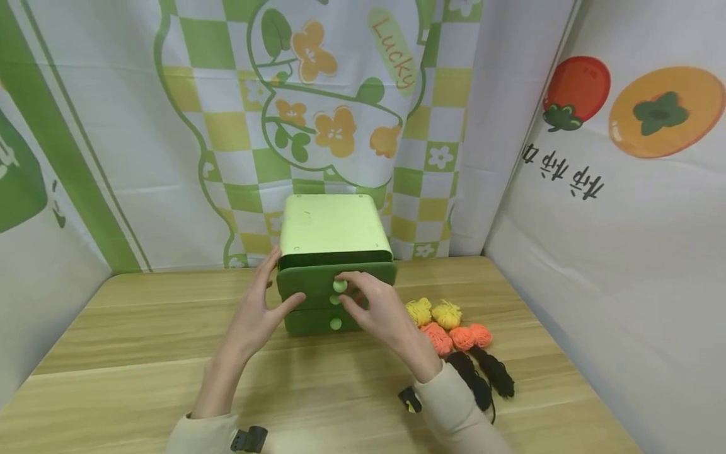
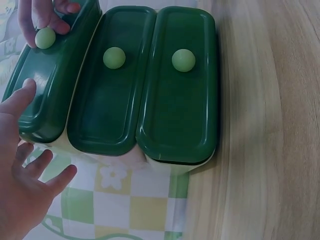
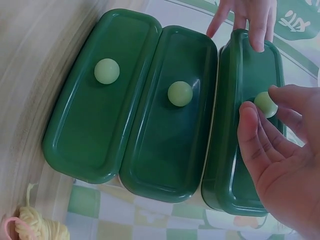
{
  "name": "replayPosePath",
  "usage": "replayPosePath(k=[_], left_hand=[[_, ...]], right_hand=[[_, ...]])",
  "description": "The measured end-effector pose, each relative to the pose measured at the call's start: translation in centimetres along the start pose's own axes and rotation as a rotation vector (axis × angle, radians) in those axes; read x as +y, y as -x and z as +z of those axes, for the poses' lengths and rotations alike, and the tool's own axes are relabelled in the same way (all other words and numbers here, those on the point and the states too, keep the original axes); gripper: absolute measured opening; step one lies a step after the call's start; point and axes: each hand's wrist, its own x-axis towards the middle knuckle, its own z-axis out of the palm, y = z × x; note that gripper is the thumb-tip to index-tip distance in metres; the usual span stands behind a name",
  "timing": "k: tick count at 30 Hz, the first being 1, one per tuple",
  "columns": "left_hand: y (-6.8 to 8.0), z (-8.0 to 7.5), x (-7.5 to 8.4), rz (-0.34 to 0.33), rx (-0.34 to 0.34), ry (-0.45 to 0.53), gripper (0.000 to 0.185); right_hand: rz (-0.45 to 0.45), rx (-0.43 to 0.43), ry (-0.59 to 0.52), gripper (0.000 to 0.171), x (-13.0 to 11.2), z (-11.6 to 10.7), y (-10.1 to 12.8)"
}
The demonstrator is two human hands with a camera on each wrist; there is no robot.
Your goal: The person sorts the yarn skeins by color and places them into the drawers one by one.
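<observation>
The little green 3-drawer box (image 1: 334,265) sat mid-frame on the table (image 1: 142,353), right hand (image 1: 377,312) pinching the top drawer's knob (image 1: 339,285) and left hand (image 1: 255,315) spread flat steadying its left side; looked like light, stiff, slick plastic, so that knob seemed the only decent grab spot.

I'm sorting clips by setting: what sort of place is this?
Probably a staged tabletop booth, not a lived-in room: a wooden table enclosed by printed cloth backdrops, with a small green drawer cabinet and yarn bundles.
</observation>
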Motion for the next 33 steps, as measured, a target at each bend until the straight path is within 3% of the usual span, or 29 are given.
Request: replayPosePath(k=[11, 22, 33], left_hand=[[0.1, -0.2, 0.2, -0.080, -0.051, -0.023, 0.100], [0.3, -0.4, 0.1, -0.035, -0.103, -0.002, 0.109], [0.3, -0.4, 0.0, -0.051, -0.121, 0.036, 0.108]], right_hand=[[-0.009, 0.013, -0.015, 0.031, -0.7, -0.3, 1.4], [-0.028, 0.020, -0.024, 0.031, -1.2, -0.4, 2.6], [-0.025, -0.006, -0.037, 0.045, -1.5, -1.0, 3.2]])
